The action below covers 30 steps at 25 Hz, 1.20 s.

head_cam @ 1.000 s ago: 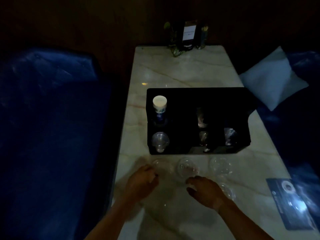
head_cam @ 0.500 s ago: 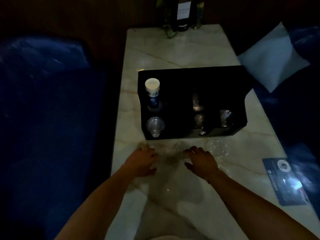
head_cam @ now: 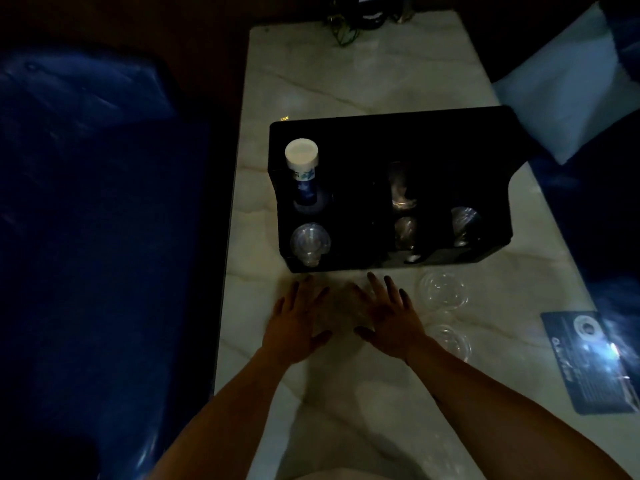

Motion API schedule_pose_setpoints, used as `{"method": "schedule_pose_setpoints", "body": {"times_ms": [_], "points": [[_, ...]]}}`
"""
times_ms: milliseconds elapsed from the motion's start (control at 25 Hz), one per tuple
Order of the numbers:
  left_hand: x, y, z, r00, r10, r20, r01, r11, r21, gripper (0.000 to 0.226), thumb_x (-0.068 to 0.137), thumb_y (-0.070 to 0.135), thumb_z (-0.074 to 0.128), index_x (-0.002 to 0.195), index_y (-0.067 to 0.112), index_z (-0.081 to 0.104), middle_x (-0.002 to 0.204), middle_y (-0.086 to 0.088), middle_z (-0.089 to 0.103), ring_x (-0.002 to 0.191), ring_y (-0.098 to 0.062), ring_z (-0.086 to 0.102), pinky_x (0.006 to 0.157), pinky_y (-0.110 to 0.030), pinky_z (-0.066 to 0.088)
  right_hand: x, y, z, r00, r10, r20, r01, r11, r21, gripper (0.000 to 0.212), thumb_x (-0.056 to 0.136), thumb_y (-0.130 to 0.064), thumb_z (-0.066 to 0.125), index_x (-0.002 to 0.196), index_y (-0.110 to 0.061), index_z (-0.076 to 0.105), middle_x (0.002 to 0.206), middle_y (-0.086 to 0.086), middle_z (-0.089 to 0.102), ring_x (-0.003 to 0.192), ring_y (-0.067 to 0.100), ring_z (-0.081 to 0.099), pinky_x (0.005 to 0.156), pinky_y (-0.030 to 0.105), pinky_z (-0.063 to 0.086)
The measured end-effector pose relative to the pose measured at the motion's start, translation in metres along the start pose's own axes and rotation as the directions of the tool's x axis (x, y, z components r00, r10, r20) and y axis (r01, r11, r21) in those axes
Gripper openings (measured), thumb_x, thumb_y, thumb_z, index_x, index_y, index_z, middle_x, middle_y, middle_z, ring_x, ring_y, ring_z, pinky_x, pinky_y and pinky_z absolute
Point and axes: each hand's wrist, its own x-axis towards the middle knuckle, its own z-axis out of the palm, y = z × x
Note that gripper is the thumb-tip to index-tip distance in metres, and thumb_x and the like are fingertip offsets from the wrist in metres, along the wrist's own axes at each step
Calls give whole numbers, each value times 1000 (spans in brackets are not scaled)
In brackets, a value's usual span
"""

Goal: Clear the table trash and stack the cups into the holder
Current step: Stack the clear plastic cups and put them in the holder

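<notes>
A black cup holder stands on the marble table. A white paper cup stack rises from its back left slot. Clear plastic cups fill the front left slot and the right-hand slots. My left hand and my right hand lie flat just in front of the holder, fingers spread. Faint clear cups sit between the hands, partly under the fingers. Two more clear cups rest on the table right of my right hand, one farther and one nearer.
A blue printed card lies at the table's right edge. Blue sofas flank the table on the left and right, with a pale pillow on the right one. A plant and sign stand at the far end.
Both hands have slid forward toward the holder and closer together, and their fingers have spread out flat around the clear cups between them.
</notes>
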Motion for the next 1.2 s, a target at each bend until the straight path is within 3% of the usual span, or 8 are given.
{"method": "schedule_pose_setpoints", "body": {"times_ms": [120,360,440,560,600,680,760,1200], "points": [[3,2,0,999,18,-42,-19,1000,-19,78,83,57,60,150,29,32,160,-9,25,146,-37,22,111,-51,32,2,-2,6,1000,-10,-23,11,1000,22,83,92,-49,50,151,-40,-7,162,2,-17,148,34,-16,120,50,3],[3,12,-4,1000,0,-27,-2,998,-63,69,81,39,70,142,18,48,148,-19,43,128,-47,44,97,-56,46,3,-5,3,999,23,-32,-21,998,54,73,89,-37,57,151,-39,17,162,3,5,146,36,7,115,45,23],[4,19,-9,1000,4,-24,-5,1000,-16,70,79,40,72,141,16,49,147,-17,45,129,-44,45,101,-54,44,-2,-4,1,999,35,-34,-34,999,36,74,87,-37,60,150,-38,21,162,5,5,142,35,16,111,44,29],[3,27,-9,994,50,-94,-41,995,96,74,52,35,93,118,12,69,120,-16,68,107,-45,64,81,-56,56,-11,-1,0,1000,20,-19,-20,1000,12,78,83,-42,62,150,-33,23,159,8,14,135,33,26,104,43,35],[2,30,-8,996,13,-84,-7,997,72,76,51,36,93,119,12,69,120,-17,67,107,-47,63,77,-56,57,-16,0,-1,999,22,-23,-22,999,24,78,82,-45,62,149,-32,24,158,7,19,134,33,28,103,42,36],[2,36,-11,989,-149,0,149,988,26,80,70,48,78,139,20,51,141,-17,49,125,-44,47,90,-51,51,-28,5,0,998,39,-57,-35,997,73,80,79,-50,62,148,-32,26,155,5,25,133,31,31,104,42,37],[1,41,-4,980,-201,-3,201,978,57,80,77,58,63,146,26,39,148,-13,39,131,-39,37,96,-45,44,-42,13,0,994,59,-90,-47,990,130,82,75,-54,62,147,-34,28,152,3,30,131,29,32,104,42,38],[43,121,-1,1000,-1,-27,1,1000,8,75,76,64,59,142,33,43,147,-8,40,130,-35,38,103,-48,36,-112,81,9,933,305,-188,-242,924,297,85,69,-65,58,143,-37,29,146,3,38,127,29,38,101,42,41]]}}
